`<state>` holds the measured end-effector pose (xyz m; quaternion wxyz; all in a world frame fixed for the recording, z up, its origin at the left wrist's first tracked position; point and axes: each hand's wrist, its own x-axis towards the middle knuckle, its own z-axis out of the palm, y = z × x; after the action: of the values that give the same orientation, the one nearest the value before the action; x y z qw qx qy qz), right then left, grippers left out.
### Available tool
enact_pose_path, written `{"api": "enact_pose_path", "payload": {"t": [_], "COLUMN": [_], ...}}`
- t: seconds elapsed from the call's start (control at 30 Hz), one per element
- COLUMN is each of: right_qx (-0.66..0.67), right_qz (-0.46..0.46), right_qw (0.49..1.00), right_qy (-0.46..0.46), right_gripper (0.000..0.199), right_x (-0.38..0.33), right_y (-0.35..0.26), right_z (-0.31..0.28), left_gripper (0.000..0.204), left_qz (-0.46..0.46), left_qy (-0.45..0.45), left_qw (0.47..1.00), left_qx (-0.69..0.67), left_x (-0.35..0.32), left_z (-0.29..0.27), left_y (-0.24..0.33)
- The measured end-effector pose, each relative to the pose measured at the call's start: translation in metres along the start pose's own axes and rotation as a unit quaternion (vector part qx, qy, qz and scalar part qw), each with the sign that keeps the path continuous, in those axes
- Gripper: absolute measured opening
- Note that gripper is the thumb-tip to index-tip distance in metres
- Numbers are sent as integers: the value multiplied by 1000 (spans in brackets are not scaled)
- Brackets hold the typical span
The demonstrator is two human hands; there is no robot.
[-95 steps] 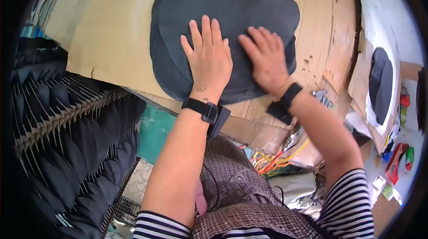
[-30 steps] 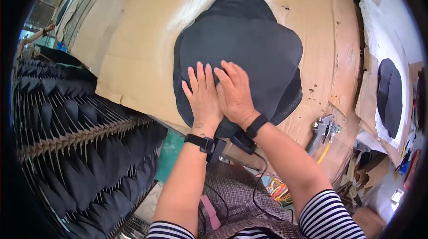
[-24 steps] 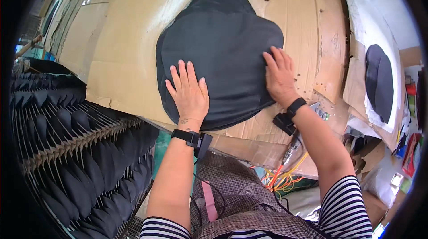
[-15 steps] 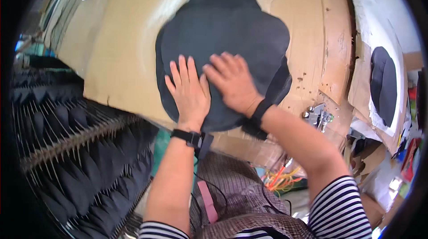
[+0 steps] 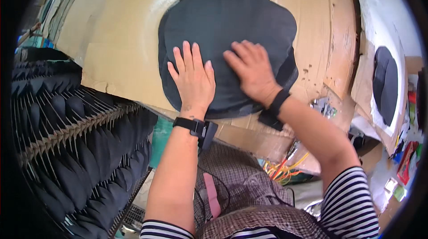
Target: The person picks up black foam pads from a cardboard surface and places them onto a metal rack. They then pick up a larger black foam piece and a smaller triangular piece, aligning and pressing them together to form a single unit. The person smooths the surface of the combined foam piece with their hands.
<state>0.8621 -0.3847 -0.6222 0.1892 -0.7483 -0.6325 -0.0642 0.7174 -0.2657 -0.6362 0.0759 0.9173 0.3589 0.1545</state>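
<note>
1. The right hand (image 5: 254,70) has swung away from the left hand (image 5: 195,85), apparently shifting the work rightward over the top black lobed sheet (image 5: 223,20); neither grasps anything.
2. Left palm lies flat; right-hand contact is blurred.
3. Near the cardboard surface's (image 5: 116,38) front edge, the sheet covers other layers, uncountable.

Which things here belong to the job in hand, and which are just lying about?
In use:
black sheets, stacked
left hand, flat on them
right hand, blurred, on or just above them
cardboard, underneath

Apparently lying about:
metal tool, right
tangled cords
racked black pieces, left
</note>
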Motion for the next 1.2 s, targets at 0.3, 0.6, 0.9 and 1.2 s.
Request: {"api": "enact_pose_path", "payload": {"t": [0.3,0.6,0.9,1.2], "right_qx": [19,-45,13,70], "right_qz": [35,30,36,-17], "right_qw": [996,999,998,988], "right_qy": [77,2,56,-140], "right_gripper": [51,48,41,41], "right_x": [16,-22,-15,-89], "right_y": [24,47,43,21], "right_z": [-37,-20,-52,-72], "left_gripper": [55,54,54,53], "left_qz": [-15,-2,3,0], "left_qy": [-5,-16,-1,-7], "left_qw": [1000,1000,999,999], "left_qx": [15,22,37,41], "left_x": [2,2,2,0], "left_z": [5,3,6,8], "left_y": [-1,-2,3,-3]}}
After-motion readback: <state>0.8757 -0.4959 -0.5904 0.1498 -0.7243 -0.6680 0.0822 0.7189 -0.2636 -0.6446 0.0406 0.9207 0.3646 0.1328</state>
